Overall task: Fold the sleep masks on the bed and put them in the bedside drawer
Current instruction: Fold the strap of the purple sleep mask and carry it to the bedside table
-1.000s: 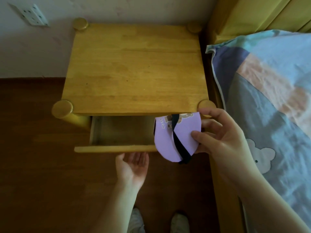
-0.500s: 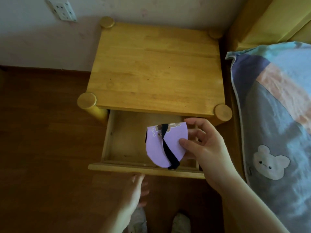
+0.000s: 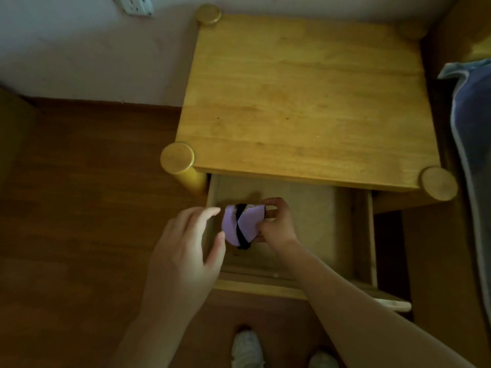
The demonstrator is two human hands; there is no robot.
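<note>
A folded purple sleep mask point(image 3: 248, 221) with a black strap across it is low inside the open drawer point(image 3: 318, 221) of the wooden bedside table point(image 3: 305, 102), near the drawer's left wall. My right hand point(image 3: 276, 221) is down in the drawer and grips the mask's right side. My left hand point(image 3: 186, 251) hovers above the drawer's left front corner, fingers spread, holding nothing, its fingertips just left of the mask.
The bed with a patchwork cover point(image 3: 473, 144) lies along the right edge. A wall socket point(image 3: 132, 5) is at the top left. Dark wooden floor point(image 3: 79, 208) spreads to the left. My white shoes point(image 3: 247, 349) show below the drawer front.
The drawer has been pulled further out. My right hand lowered the mask from above the drawer front down into its left part. My left hand left the drawer front and rose beside the mask.
</note>
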